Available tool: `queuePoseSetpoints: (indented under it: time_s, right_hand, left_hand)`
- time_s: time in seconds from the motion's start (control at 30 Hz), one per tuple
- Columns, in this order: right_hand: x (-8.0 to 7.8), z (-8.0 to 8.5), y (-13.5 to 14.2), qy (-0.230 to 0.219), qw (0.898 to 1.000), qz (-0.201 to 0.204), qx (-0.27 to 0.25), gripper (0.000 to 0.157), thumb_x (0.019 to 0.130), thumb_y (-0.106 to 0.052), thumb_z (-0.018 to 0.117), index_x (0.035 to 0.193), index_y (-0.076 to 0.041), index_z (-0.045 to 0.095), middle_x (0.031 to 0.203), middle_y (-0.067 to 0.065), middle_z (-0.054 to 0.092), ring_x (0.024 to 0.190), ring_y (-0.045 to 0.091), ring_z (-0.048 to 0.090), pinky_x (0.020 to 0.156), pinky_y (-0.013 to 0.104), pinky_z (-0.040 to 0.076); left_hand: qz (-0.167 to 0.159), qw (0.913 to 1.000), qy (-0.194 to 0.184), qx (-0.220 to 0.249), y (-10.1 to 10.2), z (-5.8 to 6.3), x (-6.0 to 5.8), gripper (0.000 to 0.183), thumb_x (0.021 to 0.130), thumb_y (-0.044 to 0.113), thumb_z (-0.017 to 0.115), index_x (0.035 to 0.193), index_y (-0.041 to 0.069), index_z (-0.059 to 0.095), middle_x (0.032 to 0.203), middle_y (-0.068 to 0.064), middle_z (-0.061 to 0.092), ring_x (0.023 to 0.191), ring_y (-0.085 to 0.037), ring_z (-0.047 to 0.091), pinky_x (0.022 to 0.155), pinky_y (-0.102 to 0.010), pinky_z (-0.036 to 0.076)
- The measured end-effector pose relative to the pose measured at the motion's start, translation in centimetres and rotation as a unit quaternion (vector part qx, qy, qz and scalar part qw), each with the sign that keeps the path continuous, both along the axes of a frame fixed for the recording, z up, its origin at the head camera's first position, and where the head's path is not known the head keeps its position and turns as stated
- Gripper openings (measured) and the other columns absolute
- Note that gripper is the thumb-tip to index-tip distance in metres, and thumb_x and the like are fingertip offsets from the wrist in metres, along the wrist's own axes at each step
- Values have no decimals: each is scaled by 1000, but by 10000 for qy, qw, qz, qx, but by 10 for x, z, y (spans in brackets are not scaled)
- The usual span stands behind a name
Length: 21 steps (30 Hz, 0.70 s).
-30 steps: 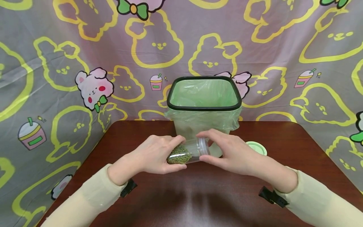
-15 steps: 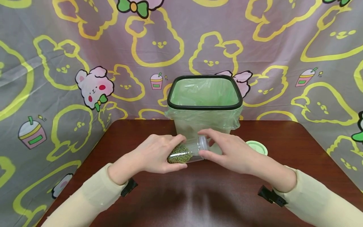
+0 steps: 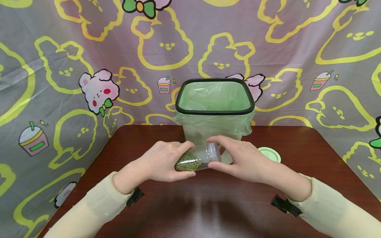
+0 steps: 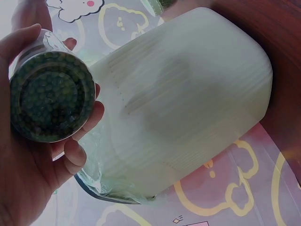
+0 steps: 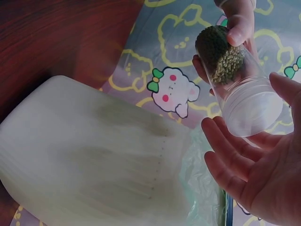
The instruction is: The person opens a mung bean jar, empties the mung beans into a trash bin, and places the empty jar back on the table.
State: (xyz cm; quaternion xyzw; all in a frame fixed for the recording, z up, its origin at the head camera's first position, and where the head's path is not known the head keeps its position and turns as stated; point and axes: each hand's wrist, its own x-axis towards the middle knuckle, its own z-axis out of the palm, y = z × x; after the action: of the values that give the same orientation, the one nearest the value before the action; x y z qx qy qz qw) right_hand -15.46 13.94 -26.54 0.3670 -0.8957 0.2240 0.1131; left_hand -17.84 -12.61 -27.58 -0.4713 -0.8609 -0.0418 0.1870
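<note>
My left hand (image 3: pixel 166 162) grips a clear jar (image 3: pixel 203 157) around its bottom end, and the jar lies on its side in the air above the table. Green beans (image 5: pixel 228 63), which look like mung beans, fill its lower part. On the other end sits a clear screw lid (image 3: pixel 213 152). My right hand (image 3: pixel 244 158) holds this lid between thumb and fingers. The left wrist view shows the jar's round base (image 4: pixel 51 96) with beans behind it, fingers curled about the side. In the right wrist view the lid (image 5: pixel 254 110) faces the right palm.
Behind the hands stands a pale bin (image 3: pixel 205 129) with a black rim (image 3: pixel 214 113) and a green plastic liner (image 3: pixel 217 96). A round pale green thing (image 3: pixel 269 154) lies right of it on the dark brown table (image 3: pixel 143 205). A patterned cloth (image 3: pixel 119 33) hangs around the table.
The thumb and fingers of my right hand have shifted slightly around the lid. My left hand and the jar have stayed almost in place.
</note>
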Motion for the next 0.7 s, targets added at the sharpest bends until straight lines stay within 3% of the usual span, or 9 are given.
queuePoseSetpoints:
  time_s: [0.5,0.7]
  right_hand:
    - [-3,-3,2,751,9951,575,-289,61,79,-34,81,130,-16,53,107,-9,58,87,4,57,65,29,50]
    - [-4,-3,3,934,9922,752,-350,62,76,-27,84,129,-15,54,116,-6,58,93,9,60,70,34,52]
  left_hand:
    - [27,10000,-3,63,-1,-1,0,60,80,57,68,117,14,53,77,7,58,63,-6,54,48,-26,42]
    - [10,9999,-19,110,-1,-1,0,60,79,57,69,117,14,53,78,7,58,63,-6,54,48,-25,42]
